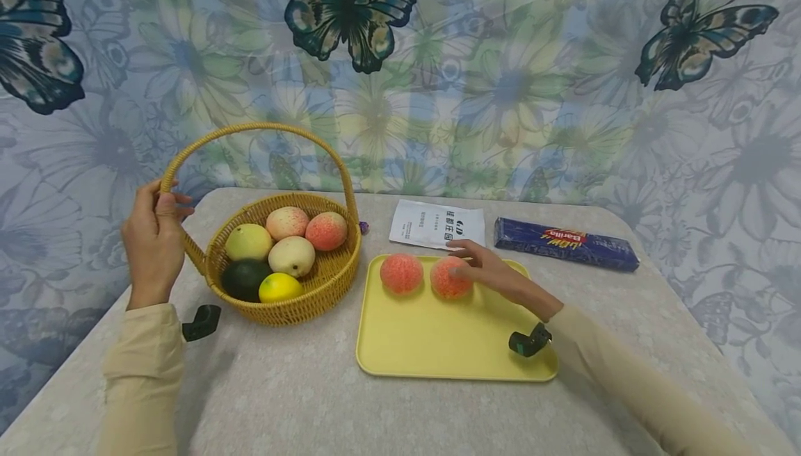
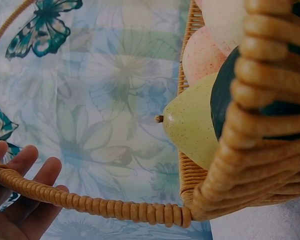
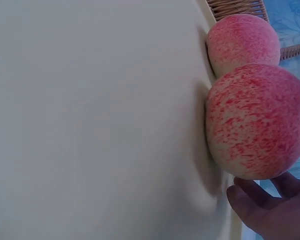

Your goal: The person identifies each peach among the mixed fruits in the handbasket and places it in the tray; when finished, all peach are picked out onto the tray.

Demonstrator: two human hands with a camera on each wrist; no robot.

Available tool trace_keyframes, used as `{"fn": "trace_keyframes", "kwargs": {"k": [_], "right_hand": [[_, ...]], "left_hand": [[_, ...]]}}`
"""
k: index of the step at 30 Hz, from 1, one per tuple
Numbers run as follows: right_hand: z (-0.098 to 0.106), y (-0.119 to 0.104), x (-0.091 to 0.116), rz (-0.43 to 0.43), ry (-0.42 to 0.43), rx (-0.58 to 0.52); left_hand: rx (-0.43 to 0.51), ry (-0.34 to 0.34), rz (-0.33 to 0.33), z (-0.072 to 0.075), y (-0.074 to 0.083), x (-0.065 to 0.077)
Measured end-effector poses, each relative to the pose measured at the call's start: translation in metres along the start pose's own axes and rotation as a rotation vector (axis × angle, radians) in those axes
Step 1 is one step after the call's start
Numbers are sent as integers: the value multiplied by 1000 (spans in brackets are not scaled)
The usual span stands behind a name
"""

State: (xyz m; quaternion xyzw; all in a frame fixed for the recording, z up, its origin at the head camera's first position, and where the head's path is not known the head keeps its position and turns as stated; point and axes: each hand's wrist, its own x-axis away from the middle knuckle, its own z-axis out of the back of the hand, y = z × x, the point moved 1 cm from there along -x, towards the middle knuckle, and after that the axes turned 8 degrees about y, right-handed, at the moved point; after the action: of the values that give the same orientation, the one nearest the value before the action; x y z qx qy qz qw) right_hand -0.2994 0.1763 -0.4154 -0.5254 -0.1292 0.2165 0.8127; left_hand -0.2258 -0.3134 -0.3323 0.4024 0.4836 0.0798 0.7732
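My left hand [image 1: 153, 240] holds the arched handle of a wicker basket [image 1: 332, 289] at its left side, thumb in front and fingers behind. Inside the basket lie a yellow-green pear [image 1: 248, 242], a dark green avocado [image 1: 244, 280], a yellow lemon [image 1: 280, 288], a pale round fruit [image 1: 291, 256] and two peaches, one pale [image 1: 287, 223] and one redder [image 1: 327, 231]. On the yellow tray [image 1: 432, 345], my right hand [image 1: 497, 274] grips a red peach [image 3: 257, 120] from its right side, fingers around it. Another red peach [image 1: 402, 274] sits just left of it.
Behind the tray a white printed packet [image 1: 432, 225] lies flat. A blue Barilla box [image 1: 566, 244] is at the back right of the cloth-covered table [image 1: 281, 386]. A butterfly-patterned curtain [image 1: 438, 94] hangs behind the table.
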Motion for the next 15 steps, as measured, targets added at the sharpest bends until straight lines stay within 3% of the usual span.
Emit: {"fn": "trace_keyframes", "kwargs": {"k": [8, 15], "right_hand": [[-1, -29, -18, 43, 25, 57], [-21, -65, -36, 128, 4, 125]], "left_hand": [[-10, -8, 3, -2, 0, -1], [-36, -7, 15, 0, 1, -1]]}}
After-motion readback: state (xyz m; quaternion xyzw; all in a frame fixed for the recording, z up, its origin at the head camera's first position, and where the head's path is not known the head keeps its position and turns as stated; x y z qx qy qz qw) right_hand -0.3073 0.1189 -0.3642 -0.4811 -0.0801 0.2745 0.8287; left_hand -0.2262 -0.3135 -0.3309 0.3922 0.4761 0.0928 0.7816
